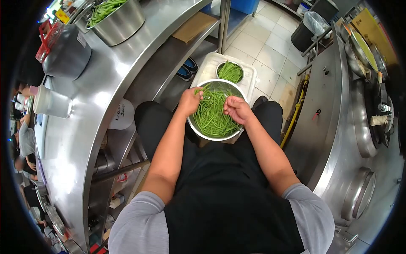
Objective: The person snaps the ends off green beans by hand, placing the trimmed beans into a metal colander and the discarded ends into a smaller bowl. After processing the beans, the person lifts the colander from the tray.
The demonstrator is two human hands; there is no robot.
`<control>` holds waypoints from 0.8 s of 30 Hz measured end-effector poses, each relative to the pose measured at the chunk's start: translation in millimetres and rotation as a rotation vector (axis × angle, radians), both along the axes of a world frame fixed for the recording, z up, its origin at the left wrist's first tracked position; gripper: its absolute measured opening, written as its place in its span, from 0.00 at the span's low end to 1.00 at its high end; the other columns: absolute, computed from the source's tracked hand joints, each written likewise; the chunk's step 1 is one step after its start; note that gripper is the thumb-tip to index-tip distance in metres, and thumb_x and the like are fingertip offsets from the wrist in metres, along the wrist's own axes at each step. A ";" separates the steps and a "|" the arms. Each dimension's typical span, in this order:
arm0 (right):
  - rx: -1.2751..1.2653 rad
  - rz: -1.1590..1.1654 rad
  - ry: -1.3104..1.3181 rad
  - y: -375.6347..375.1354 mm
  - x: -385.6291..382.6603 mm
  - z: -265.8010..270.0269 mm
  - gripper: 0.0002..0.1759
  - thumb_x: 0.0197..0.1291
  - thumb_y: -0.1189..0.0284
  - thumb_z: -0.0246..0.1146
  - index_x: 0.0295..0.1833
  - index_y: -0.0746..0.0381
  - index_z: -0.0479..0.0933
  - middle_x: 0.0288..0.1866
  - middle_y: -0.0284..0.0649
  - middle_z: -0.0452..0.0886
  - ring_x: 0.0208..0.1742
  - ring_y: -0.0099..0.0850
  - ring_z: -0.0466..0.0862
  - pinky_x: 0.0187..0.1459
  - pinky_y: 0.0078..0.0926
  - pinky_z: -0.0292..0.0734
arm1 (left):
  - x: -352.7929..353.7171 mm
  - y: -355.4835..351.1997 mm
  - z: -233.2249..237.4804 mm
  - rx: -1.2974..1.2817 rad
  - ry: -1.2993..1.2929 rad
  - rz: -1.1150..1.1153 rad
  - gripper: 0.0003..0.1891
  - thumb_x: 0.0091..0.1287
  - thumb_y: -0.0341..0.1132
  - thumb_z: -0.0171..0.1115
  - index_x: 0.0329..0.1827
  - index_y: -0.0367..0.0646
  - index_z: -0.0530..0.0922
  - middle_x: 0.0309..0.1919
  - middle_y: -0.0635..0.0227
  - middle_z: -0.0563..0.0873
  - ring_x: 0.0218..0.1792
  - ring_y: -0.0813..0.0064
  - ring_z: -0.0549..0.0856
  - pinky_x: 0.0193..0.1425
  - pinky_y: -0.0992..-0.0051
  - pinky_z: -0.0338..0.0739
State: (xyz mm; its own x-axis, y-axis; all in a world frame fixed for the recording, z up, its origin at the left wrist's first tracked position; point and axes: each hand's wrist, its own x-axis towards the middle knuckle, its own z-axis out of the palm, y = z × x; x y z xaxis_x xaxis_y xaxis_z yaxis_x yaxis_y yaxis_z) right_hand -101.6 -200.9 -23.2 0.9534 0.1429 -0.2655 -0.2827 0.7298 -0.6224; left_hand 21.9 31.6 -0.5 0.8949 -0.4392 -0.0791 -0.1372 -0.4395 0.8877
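Note:
A large metal bowl (211, 138) full of long green beans (213, 117) sits low between my knees. My left hand (190, 102) is over the bowl's left side, its fingertips closed on a green bean (206, 88). On the opposite side, my right hand (237, 110) hovers above the beans with its fingers curled together; whatever they may pinch is too small to make out. Just beyond stands a smaller metal bowl (218, 75) holding more green beans. Under it is a white plastic surface (248, 77).
To the left, a steel counter (112, 63) carries a big pot (122, 25) of green beans, a dark rice-cooker-like container (67, 53) and a clear plastic tub (53, 102). A white bucket (122, 114) is below. Woks (359, 46) line the right side. Other people appear far left.

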 end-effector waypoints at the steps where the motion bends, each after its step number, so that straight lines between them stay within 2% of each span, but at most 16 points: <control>1: -0.035 0.077 0.003 -4.6 -1.2 -3.8 0.04 0.72 0.75 0.67 0.43 0.62 0.79 0.35 0.37 0.83 0.35 0.26 0.80 0.41 0.26 0.77 | -2.3 -1.0 0.0 0.002 0.003 -0.002 0.14 0.77 0.35 0.62 0.59 0.38 0.87 0.31 0.65 0.90 0.31 0.74 0.85 0.42 0.68 0.80; 2: -0.031 0.073 0.006 -2.2 0.6 -8.2 0.04 0.72 0.75 0.67 0.43 0.62 0.79 0.35 0.37 0.83 0.35 0.26 0.80 0.41 0.26 0.77 | -5.1 -3.6 -0.1 0.006 0.002 -0.043 0.15 0.77 0.36 0.63 0.59 0.38 0.87 0.31 0.65 0.90 0.31 0.73 0.85 0.42 0.68 0.80; 4: -0.705 0.028 0.015 7.9 1.0 -17.0 0.08 0.68 0.76 0.70 0.48 0.63 0.80 0.39 0.34 0.84 0.37 0.23 0.80 0.41 0.23 0.76 | -12.5 -5.3 4.0 0.015 0.013 -0.097 0.15 0.77 0.37 0.64 0.59 0.38 0.87 0.31 0.65 0.90 0.31 0.73 0.85 0.43 0.68 0.80; 5: -0.636 -0.079 -0.035 15.5 0.9 -20.1 0.13 0.65 0.77 0.72 0.53 0.64 0.80 0.41 0.32 0.84 0.37 0.19 0.79 0.41 0.20 0.75 | -16.8 -6.9 8.1 0.037 0.016 -0.126 0.15 0.77 0.37 0.64 0.59 0.38 0.87 0.31 0.65 0.89 0.31 0.72 0.85 0.43 0.67 0.80; 8: -0.501 -0.189 0.010 15.9 7.4 -21.7 0.15 0.66 0.76 0.72 0.56 0.64 0.80 0.42 0.31 0.84 0.37 0.19 0.79 0.40 0.19 0.74 | -24.6 -14.2 16.2 0.081 0.051 -0.199 0.16 0.77 0.38 0.64 0.59 0.37 0.87 0.32 0.60 0.90 0.33 0.66 0.87 0.45 0.65 0.81; 12: -0.583 -0.256 -0.005 11.7 11.4 -21.5 0.13 0.67 0.76 0.72 0.55 0.64 0.81 0.39 0.30 0.85 0.35 0.18 0.78 0.40 0.19 0.74 | -23.9 -16.4 -0.9 0.152 -0.046 -0.270 0.16 0.77 0.39 0.65 0.59 0.36 0.86 0.32 0.55 0.90 0.33 0.62 0.88 0.44 0.64 0.81; 13: -0.619 -0.265 -0.008 12.7 13.4 -22.0 0.09 0.67 0.76 0.71 0.50 0.64 0.82 0.35 0.29 0.83 0.33 0.17 0.77 0.38 0.19 0.73 | -25.4 -16.9 -1.3 0.184 -0.062 -0.280 0.16 0.77 0.39 0.65 0.59 0.37 0.86 0.32 0.54 0.90 0.33 0.62 0.88 0.45 0.64 0.81; 14: -0.618 -0.262 -0.007 13.2 14.5 -22.5 0.09 0.67 0.76 0.71 0.50 0.64 0.82 0.35 0.29 0.83 0.33 0.17 0.77 0.38 0.19 0.73 | -27.3 -17.4 -1.8 0.215 -0.078 -0.290 0.16 0.76 0.39 0.65 0.59 0.38 0.87 0.31 0.54 0.90 0.34 0.63 0.88 0.45 0.64 0.81; 15: -0.631 -0.257 0.000 13.0 15.0 -24.6 0.06 0.67 0.77 0.70 0.47 0.64 0.82 0.34 0.29 0.82 0.32 0.17 0.76 0.37 0.19 0.72 | -30.0 -17.0 3.2 0.257 -0.062 -0.293 0.15 0.77 0.38 0.64 0.58 0.38 0.87 0.34 0.51 0.90 0.37 0.57 0.90 0.47 0.61 0.81; 17: -0.641 -0.245 0.012 10.8 14.8 -28.8 0.04 0.67 0.78 0.69 0.44 0.64 0.82 0.33 0.28 0.81 0.31 0.18 0.76 0.35 0.19 0.71 | -28.4 -16.0 0.8 0.282 -0.136 -0.311 0.15 0.77 0.38 0.64 0.58 0.39 0.87 0.35 0.48 0.90 0.39 0.53 0.90 0.48 0.59 0.82; 19: -0.578 -0.065 0.033 6.9 14.6 -26.4 0.01 0.65 0.79 0.67 0.39 0.62 0.81 0.31 0.29 0.80 0.30 0.19 0.75 0.34 0.19 0.70 | -26.2 -13.4 7.2 0.309 -0.208 -0.325 0.15 0.76 0.38 0.64 0.57 0.39 0.87 0.37 0.46 0.91 0.42 0.50 0.91 0.50 0.57 0.82; 21: -0.509 0.020 0.052 6.4 9.4 -26.1 0.01 0.65 0.79 0.66 0.39 0.62 0.81 0.31 0.30 0.80 0.29 0.20 0.75 0.34 0.19 0.70 | -18.5 -9.7 15.2 0.321 -0.226 -0.143 0.15 0.76 0.38 0.64 0.57 0.39 0.88 0.42 0.43 0.90 0.47 0.44 0.90 0.53 0.53 0.82; 22: -0.441 0.094 0.070 5.3 7.3 -26.5 0.02 0.64 0.79 0.65 0.39 0.62 0.81 0.31 0.31 0.80 0.29 0.21 0.75 0.34 0.20 0.70 | -12.1 -7.9 12.2 0.322 -0.226 -0.139 0.15 0.76 0.38 0.64 0.57 0.39 0.88 0.42 0.43 0.90 0.47 0.44 0.90 0.53 0.53 0.82; 24: -0.390 0.118 0.063 3.8 4.8 -28.5 0.01 0.63 0.79 0.66 0.40 0.62 0.82 0.31 0.33 0.81 0.30 0.23 0.77 0.34 0.21 0.71 | 3.1 -3.0 0.2 0.223 -0.107 0.052 0.16 0.76 0.42 0.64 0.56 0.40 0.88 0.43 0.42 0.90 0.48 0.47 0.91 0.56 0.51 0.81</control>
